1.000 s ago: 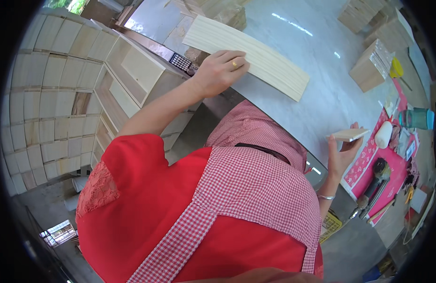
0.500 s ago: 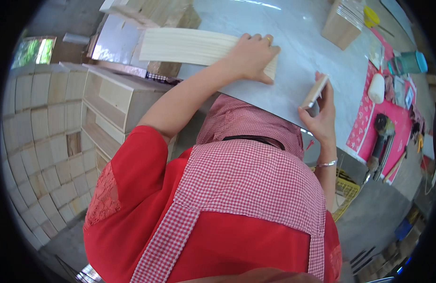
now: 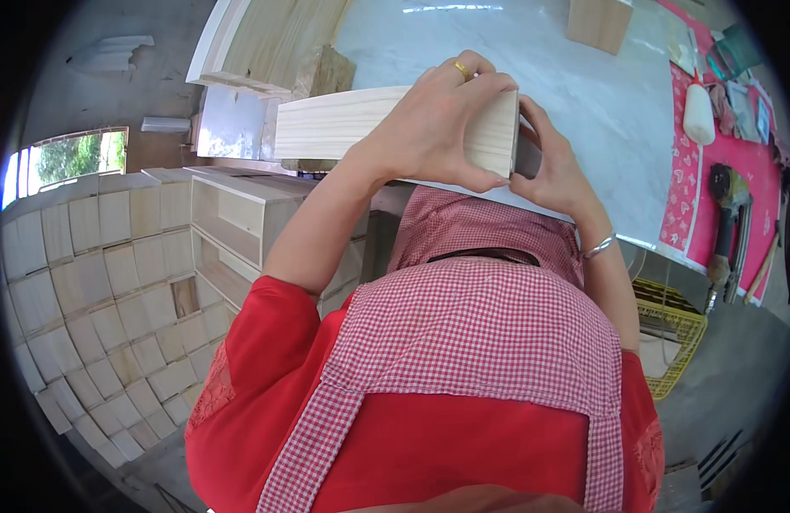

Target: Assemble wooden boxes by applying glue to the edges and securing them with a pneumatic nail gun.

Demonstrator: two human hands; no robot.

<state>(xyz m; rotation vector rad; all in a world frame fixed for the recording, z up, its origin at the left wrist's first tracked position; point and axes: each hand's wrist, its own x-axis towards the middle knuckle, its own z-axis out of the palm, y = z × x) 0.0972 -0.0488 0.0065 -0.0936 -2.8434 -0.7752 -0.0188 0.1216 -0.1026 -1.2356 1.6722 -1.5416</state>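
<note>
A long pale wooden board lies crosswise near the front edge of the table. My left hand is wrapped over its right end, fingers on the far edge and thumb on the near edge. Against that same end stands a small wooden panel, seen almost edge-on. My right hand grips this panel from the right, thumb near and fingers far. Both hands almost meet at the joint, and my fingers partly hide where the two pieces touch.
The marbled white tabletop bears a wooden block stack at the back. On a pink sheet at right are a white squeeze bottle and a dark tool. Wooden drawer boxes stand left; a yellow basket sits below right.
My right hand has brought the small panel left, from above the table to the board's end. My left hand has stayed on the board. The view has shifted slightly.
</note>
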